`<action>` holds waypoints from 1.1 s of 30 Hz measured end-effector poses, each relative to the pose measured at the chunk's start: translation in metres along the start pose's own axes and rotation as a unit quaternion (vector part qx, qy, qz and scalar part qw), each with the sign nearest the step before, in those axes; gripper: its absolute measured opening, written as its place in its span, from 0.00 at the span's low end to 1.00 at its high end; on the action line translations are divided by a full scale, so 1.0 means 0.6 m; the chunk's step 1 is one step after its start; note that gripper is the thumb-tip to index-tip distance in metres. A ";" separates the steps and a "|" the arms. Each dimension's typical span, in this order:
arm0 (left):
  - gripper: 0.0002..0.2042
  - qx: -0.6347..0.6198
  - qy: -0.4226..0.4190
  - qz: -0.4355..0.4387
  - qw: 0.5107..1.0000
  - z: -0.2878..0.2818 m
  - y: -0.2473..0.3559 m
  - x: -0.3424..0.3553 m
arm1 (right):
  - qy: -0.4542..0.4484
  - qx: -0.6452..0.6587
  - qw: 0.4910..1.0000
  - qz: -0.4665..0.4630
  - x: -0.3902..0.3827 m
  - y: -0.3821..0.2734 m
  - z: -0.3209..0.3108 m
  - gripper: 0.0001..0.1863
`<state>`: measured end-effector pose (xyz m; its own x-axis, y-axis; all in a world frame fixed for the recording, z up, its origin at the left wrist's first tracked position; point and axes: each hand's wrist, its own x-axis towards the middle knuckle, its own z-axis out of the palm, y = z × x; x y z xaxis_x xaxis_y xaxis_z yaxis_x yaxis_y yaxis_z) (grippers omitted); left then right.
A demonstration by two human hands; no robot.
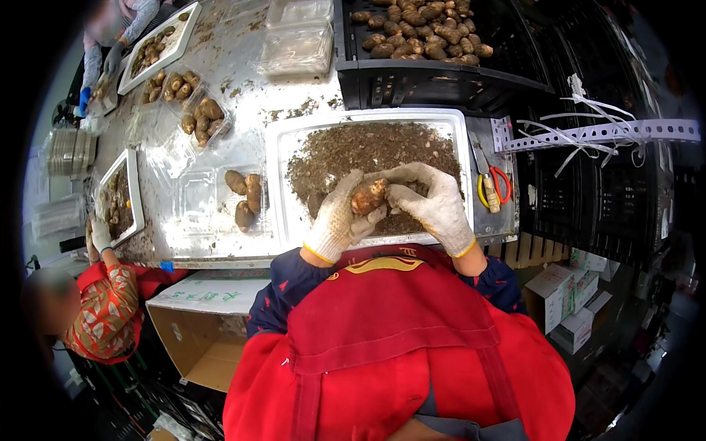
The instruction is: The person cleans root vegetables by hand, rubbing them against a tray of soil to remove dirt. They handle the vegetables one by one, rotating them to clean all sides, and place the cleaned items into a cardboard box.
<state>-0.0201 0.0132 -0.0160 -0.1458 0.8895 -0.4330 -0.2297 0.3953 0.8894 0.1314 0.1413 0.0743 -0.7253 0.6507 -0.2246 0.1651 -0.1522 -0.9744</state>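
Over a white tray littered with brown soil and peel scraps, my gloved left hand is closed around a taro. Its brown skin shows paler, reddish patches. My right hand, in a white knit glove too, curls in from the other side, thumb and fingers closed at the taro's right end. The right fingertips are partly hidden. Left of the tray, a clear plastic box lies beside several cleaned-looking taros.
A black crate of taros stands behind the tray. Red-and-yellow-handled scissors and a knife lie at its right. Clear boxes are stacked farther back. Two people work at the left; a cardboard box sits below the table edge.
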 end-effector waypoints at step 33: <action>0.26 -0.225 0.111 0.099 0.963 0.065 0.051 -0.008 | 0.036 0.115 0.990 0.068 0.006 0.049 0.003 0.17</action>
<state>0.0110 0.0299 0.0192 -0.4210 0.8465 -0.3260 -0.5626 0.0382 0.8259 0.1323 0.1380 0.0446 -0.6554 0.6630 -0.3618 0.0962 -0.4018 -0.9106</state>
